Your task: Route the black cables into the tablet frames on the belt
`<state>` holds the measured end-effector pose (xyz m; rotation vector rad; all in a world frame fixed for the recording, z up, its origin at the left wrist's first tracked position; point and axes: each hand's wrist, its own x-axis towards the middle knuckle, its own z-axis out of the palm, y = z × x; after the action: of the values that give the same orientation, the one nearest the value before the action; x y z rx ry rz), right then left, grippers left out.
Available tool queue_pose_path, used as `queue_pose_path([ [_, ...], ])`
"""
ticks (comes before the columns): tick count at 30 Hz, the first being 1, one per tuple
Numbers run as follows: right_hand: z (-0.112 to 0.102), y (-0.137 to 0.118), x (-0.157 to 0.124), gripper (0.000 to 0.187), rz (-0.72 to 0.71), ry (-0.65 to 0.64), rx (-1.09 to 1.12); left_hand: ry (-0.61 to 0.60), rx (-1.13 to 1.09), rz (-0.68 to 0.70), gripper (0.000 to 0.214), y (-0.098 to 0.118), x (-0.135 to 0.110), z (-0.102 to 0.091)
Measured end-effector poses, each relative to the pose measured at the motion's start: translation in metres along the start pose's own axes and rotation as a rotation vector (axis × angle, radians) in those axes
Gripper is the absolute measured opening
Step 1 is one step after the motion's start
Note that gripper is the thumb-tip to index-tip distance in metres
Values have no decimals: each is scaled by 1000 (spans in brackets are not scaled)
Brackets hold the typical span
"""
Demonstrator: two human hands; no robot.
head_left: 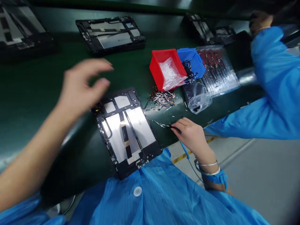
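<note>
An opened tablet chassis (pixel 127 131) lies on the dark green belt right in front of me, with white panels and a black-and-gold ribbon cable showing. My left hand (pixel 82 86) hovers blurred above the belt at the chassis's upper left, fingers apart, holding nothing. My right hand (pixel 189 132) rests at the belt's near edge to the right of the chassis and pinches black tweezers (pixel 167 125) whose tips point left. A grounding strap circles that wrist.
A heap of small metal parts (pixel 161 98) lies beyond the tweezers. Behind it stand a red bin (pixel 165 67), a blue bin (pixel 192 61), a plastic bag (pixel 198 98) and a clear parts tray (pixel 217 70). More chassis (pixel 110 32) ride the belt. A co-worker's blue sleeve (pixel 274 84) reaches in at right.
</note>
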<state>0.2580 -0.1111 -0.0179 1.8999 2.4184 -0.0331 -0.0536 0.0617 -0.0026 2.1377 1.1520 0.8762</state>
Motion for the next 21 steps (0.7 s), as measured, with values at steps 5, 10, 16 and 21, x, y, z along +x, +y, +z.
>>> queue_pose_path([
  [5, 2, -3, 1, 20, -14, -16, -43, -651, 273, 611, 43, 78, -54, 96],
  [10, -1, -8, 2, 23, -22, -70, -98, -721, 524, 563, 63, 85, -71, 117],
  [16, -10, 1, -7, 17, 61, -198, -113, -690, 602, 517, 65, 91, -67, 118],
  [21, -33, 32, -20, 10, 208, -42, -184, -734, 563, 437, 64, 95, -63, 120],
])
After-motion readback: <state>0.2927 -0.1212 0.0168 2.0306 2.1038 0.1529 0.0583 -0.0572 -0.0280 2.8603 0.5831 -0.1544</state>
